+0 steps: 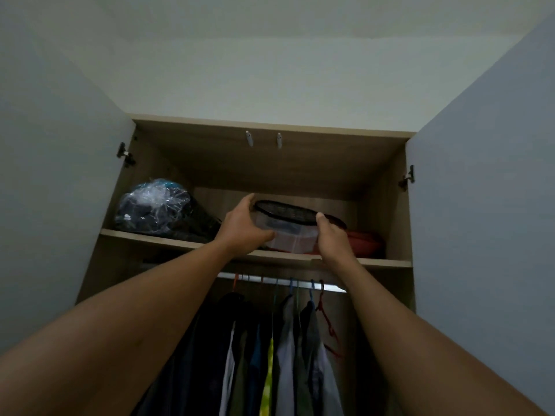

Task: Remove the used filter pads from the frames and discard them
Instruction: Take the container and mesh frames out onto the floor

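Both my arms reach up to the top shelf [186,243] of an open wardrobe. My left hand [244,226] and my right hand [332,240] grip the two sides of a clear plastic container [292,240]. A black oval mesh frame [285,212] lies on top of the container. My left thumb rests at the frame's left rim and my right thumb at its right rim. I cannot tell whether the container touches the shelf. No filter pad is distinguishable in the dim light.
A bundle wrapped in clear plastic [153,205] sits at the shelf's left. A red dish [365,239] lies behind the container at the right. Below, clothes [270,355] hang on a rail [282,280]. Both wardrobe doors stand open at either side.
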Tool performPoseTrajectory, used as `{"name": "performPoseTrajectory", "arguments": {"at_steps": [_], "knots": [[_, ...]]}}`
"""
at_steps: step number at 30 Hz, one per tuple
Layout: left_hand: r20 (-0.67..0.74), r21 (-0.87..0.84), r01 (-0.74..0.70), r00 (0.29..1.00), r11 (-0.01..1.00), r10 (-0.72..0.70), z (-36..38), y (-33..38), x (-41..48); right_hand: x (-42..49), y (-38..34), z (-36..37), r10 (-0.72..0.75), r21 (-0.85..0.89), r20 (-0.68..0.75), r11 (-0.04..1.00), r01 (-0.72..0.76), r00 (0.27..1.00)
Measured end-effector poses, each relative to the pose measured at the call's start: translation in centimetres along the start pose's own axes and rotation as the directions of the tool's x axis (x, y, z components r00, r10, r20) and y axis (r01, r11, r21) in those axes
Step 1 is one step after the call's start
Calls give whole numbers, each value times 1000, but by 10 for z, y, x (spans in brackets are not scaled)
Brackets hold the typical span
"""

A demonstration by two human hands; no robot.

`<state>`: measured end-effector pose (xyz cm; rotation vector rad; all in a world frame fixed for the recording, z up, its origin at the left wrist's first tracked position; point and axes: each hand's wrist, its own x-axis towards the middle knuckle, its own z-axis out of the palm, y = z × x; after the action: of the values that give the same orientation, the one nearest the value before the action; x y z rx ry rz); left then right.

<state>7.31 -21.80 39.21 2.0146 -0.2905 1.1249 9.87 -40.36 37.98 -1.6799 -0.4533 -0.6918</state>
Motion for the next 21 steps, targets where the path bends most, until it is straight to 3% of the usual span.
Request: {"name": "performPoseTrajectory", "arguments": {"at_steps": [4, 8, 11, 16, 21], "knots": [[3, -233, 131, 991, 964, -134, 4, 13, -47, -42, 11, -16, 85, 164, -54, 984, -75, 995], [23, -473, 306, 942, 826, -336, 17, 13, -100, -94, 33, -19, 223, 328, -46, 924, -196, 974], [73, -451, 369, 923, 813, -378, 26, 8, -149, -137, 53, -18, 312, 399, -76, 880, -258, 947], [145, -421, 482, 872, 768, -467, 39, -18, -237, -212, 102, -20, 428, 324, -54, 862, -389, 902], [280, -320, 652, 758, 687, -589, 59, -70, -346, -319, 173, -18, 565, 274, -24, 797, -538, 825]]}}
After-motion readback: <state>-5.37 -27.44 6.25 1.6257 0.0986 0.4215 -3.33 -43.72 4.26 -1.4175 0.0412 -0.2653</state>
